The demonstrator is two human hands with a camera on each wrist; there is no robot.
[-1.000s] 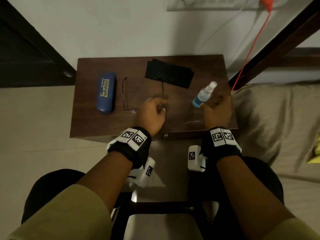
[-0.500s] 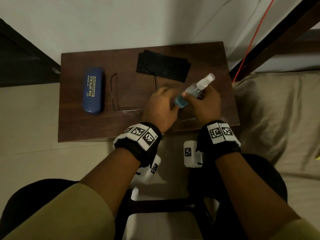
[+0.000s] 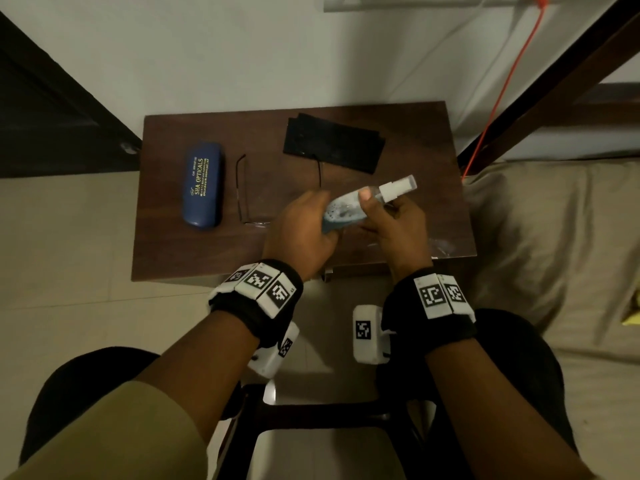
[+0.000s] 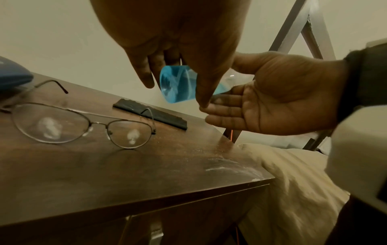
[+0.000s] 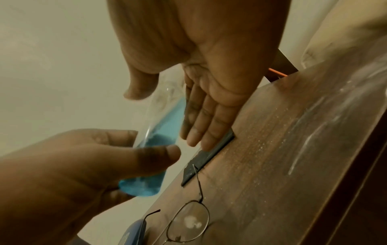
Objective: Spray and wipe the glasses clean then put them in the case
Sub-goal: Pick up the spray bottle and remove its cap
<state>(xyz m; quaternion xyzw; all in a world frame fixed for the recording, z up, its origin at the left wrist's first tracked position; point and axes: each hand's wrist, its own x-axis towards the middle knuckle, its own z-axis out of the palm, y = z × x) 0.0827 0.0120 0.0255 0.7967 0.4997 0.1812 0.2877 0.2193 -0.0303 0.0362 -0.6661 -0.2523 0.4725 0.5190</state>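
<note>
A clear spray bottle (image 3: 346, 211) with blue liquid and a white nozzle is tilted in the air above the brown table (image 3: 194, 251). My left hand (image 3: 308, 223) grips its base between thumb and fingers. My right hand (image 3: 384, 216) holds it near the neck, thumb on top and fingers underneath. The wire-rimmed glasses (image 4: 98, 123) lie unfolded on the table, left of my hands, with white smudges on both lenses. A blue case (image 3: 203, 183) lies shut at the table's left. A folded black cloth (image 3: 334, 143) lies at the back, under one temple tip.
A bed with a beige sheet (image 3: 554, 237) abuts the table's right side. An orange cable (image 3: 502, 88) hangs along a dark wooden post at back right. A white wall stands behind the table. A whitish smear (image 4: 226, 165) marks the table's front right corner.
My right hand has lifted the spray bottle off the table and tilted it. My left hand has moved right and taken hold of its base.
</note>
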